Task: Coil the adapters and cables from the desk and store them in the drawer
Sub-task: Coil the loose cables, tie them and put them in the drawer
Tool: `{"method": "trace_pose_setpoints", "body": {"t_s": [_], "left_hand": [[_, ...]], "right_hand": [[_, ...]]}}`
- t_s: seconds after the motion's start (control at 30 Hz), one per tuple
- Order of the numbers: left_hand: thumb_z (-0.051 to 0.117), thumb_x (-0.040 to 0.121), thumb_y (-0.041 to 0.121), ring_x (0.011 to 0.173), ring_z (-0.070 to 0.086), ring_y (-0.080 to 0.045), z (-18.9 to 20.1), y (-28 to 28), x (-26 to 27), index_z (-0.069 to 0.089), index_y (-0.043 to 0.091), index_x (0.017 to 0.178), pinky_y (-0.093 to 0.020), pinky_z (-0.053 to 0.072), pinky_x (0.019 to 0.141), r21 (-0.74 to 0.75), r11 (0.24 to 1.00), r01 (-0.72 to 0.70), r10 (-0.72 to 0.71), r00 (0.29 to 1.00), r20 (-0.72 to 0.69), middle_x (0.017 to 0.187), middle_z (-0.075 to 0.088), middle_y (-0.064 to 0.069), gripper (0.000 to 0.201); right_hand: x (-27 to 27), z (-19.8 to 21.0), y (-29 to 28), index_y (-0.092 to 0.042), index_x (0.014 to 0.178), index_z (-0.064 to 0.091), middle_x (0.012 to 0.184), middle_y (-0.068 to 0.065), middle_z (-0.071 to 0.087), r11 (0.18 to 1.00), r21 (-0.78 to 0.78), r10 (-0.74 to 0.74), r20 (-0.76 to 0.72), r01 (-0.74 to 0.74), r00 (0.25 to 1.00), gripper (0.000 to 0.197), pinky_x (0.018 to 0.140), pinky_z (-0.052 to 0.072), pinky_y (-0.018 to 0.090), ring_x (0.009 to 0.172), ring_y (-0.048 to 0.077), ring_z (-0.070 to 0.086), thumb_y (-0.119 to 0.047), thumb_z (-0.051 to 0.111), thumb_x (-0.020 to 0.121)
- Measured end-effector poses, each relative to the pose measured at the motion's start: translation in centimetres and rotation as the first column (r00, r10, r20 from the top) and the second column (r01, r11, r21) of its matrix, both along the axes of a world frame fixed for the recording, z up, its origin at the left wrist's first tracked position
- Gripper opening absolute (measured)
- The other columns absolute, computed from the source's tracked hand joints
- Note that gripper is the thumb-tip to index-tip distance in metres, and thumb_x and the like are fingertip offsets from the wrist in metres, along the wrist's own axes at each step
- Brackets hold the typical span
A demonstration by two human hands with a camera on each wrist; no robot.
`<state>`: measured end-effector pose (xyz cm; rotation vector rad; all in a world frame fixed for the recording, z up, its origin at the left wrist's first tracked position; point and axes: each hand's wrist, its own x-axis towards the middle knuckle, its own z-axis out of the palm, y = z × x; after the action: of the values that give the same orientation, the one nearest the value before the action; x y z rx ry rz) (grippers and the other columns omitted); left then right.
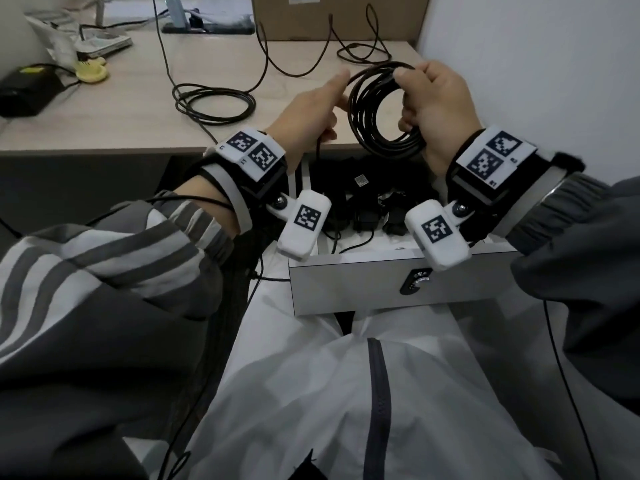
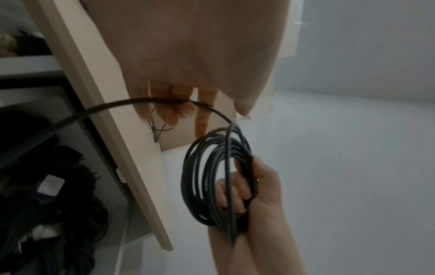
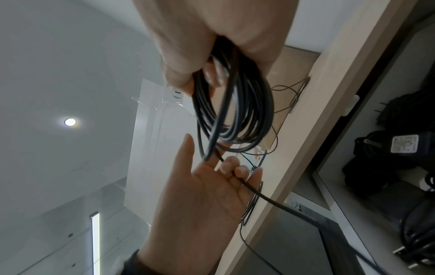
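R hand [image 1: 440, 109] grips the coil [image 1: 381, 112] of black cable, held upright over the desk [image 1: 138, 109] edge, just above the open drawer [image 1: 363, 282] (adapters already inside). L hand [image 1: 308, 112] is beside it, lower fingers curled round the loose tail, index finger straight at the coil's rim.

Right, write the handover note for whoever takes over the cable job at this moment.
Right hand: grips the coiled black cable, held above the desk edge.
Left hand: curled fingers hold the cable's loose tail, which runs down towards the open drawer.
Done: most of this cable is wound; black adapters already lie in the drawer.
Left: wind in the tail, put the coil in the drawer, then coil the loose cables on the desk.
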<state>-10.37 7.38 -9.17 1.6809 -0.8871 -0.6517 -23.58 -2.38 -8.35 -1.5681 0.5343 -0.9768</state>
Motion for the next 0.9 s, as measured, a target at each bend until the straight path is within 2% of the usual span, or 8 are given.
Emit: {"method": "trace_pose_setpoints", "body": {"t_s": [0.1, 0.2, 0.3, 0.4, 0.57, 0.7, 0.83, 0.9], "left_hand": [[0.039, 0.092, 0.064, 0.063, 0.047, -0.013, -0.2, 0.1, -0.7, 0.059, 0.019, 0.089, -0.027, 0.037, 0.063, -0.034, 0.996, 0.086, -0.090, 0.987, -0.132, 0.070, 0.051, 0.003, 0.050], [0.049, 0.075, 0.078, 0.100, 0.062, -0.017, -0.6, 0.0, -1.4, 0.058, 0.020, 0.117, -0.033, 0.049, 0.088, -0.006, 0.986, 0.164, -0.164, 0.984, -0.063, 0.109, 0.065, 0.000, 0.071], [0.070, 0.076, 0.050, 0.096, 0.061, -0.019, -1.3, -0.2, -1.5, 0.053, 0.012, 0.119, -0.038, 0.044, 0.082, -0.111, 0.977, 0.182, -0.196, 0.973, -0.123, 0.102, 0.063, -0.005, 0.059], [0.061, 0.090, 0.022, 0.077, 0.058, -0.020, -1.4, -0.4, -2.1, 0.050, 0.005, 0.114, -0.036, 0.047, 0.074, -0.193, 0.981, 0.033, -0.073, 0.976, -0.207, 0.084, 0.059, -0.007, 0.033], [0.045, 0.096, 0.016, 0.061, 0.057, -0.013, -1.2, -0.5, -2.4, 0.053, 0.013, 0.100, -0.025, 0.047, 0.060, -0.136, 0.990, -0.045, 0.053, 0.997, 0.058, 0.072, 0.061, -0.002, 0.009], [0.043, 0.094, 0.015, 0.064, 0.057, -0.019, -1.4, -0.5, -2.2, 0.052, 0.014, 0.082, -0.030, 0.047, 0.063, -0.082, 0.997, -0.011, 0.016, 0.998, 0.060, 0.070, 0.063, -0.003, 0.014], [0.043, 0.094, 0.016, 0.061, 0.049, -0.013, -0.8, -0.1, -1.6, 0.048, 0.014, 0.082, -0.023, 0.036, 0.053, 0.088, 0.996, -0.004, -0.031, 0.921, 0.388, 0.068, 0.055, 0.002, 0.014], [0.044, 0.096, 0.017, 0.072, 0.048, -0.019, -0.5, -0.2, -1.5, 0.047, 0.010, 0.088, -0.028, 0.028, 0.054, 0.199, 0.980, 0.013, -0.126, 0.813, 0.568, 0.075, 0.052, -0.002, 0.011]], "right_hand": [[0.4, -0.2, 0.2, -0.016, 0.075, 0.049, 0.051, -0.008, 0.039, 0.999, 0.012, -0.043, 0.017, 0.043, 0.999, 0.018, 0.046, 0.033, 0.023, 0.043, 0.008, 0.034, -0.018, 0.055, 0.091], [0.8, -0.3, 0.7, -0.016, 0.076, 0.050, 0.053, -0.008, 0.042, 0.999, 0.002, -0.047, 0.031, 0.047, 0.998, 0.017, 0.047, 0.035, 0.024, 0.044, 0.008, 0.036, -0.019, 0.055, 0.092], [1.2, 0.0, 1.1, -0.016, 0.078, 0.051, 0.054, -0.010, 0.043, 0.998, -0.042, -0.043, 0.037, 0.044, 0.998, 0.016, 0.049, 0.037, 0.024, 0.045, 0.007, 0.037, -0.020, 0.055, 0.093], [1.4, -0.2, 1.2, -0.015, 0.088, 0.052, 0.061, -0.009, 0.046, 0.989, -0.144, -0.039, -0.007, 0.038, 0.999, 0.010, 0.055, 0.041, 0.025, 0.050, 0.006, 0.042, -0.023, 0.054, 0.093], [1.0, -1.6, 0.9, -0.016, 0.092, 0.046, 0.067, -0.002, 0.049, 0.990, -0.138, -0.028, -0.066, 0.019, 0.997, 0.011, 0.063, 0.050, 0.029, 0.055, 0.009, 0.049, -0.025, 0.048, 0.096], [0.1, -2.3, 0.5, -0.019, 0.096, 0.045, 0.077, -0.002, 0.057, 0.986, -0.166, -0.017, -0.245, -0.025, 0.969, 0.014, 0.073, 0.053, 0.033, 0.068, 0.012, 0.062, -0.032, 0.043, 0.099], [-1.2, -1.5, -0.7, -0.016, 0.133, 0.038, 0.121, 0.001, 0.053, 0.932, -0.320, -0.038, -0.549, -0.168, 0.835, 0.050, 0.096, 0.046, 0.033, 0.113, 0.018, 0.055, -0.038, 0.056, 0.092], [-1.6, -0.4, -0.5, -0.016, 0.145, 0.026, 0.144, 0.006, 0.036, 0.797, -0.513, -0.091, -0.625, -0.320, 0.775, 0.074, 0.101, 0.036, 0.026, 0.128, 0.015, 0.041, -0.031, 0.067, 0.086]]}}
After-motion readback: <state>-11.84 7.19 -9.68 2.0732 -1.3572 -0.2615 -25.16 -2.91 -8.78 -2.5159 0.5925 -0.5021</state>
